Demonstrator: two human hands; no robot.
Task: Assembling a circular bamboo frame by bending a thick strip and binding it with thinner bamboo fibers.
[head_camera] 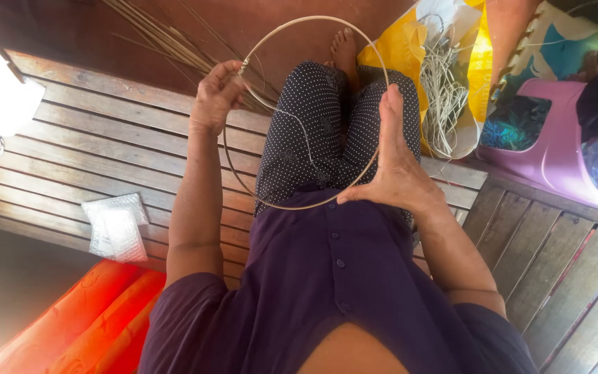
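Observation:
A thin pale cane hoop [292,23] is held upright over my lap. My left hand [216,95] pinches the hoop's upper left side, where a small binding shows near the thumb. My right hand [396,159] rests flat against the hoop's lower right side, fingers stretched upward and thumb pressing the rim. A fine thread [299,128] runs across inside the hoop. My legs in dotted dark trousers [327,131] lie behind the ring, one bare foot [345,48] beyond.
I sit on a slatted wooden bench [98,145]. A clear plastic packet [116,226] lies on it at left, an orange cushion [84,318] below. A yellow bag [444,76] of pale cane strips stands at right, beside a purple plastic tub [555,152]. Loose reeds [167,41] lie on the floor.

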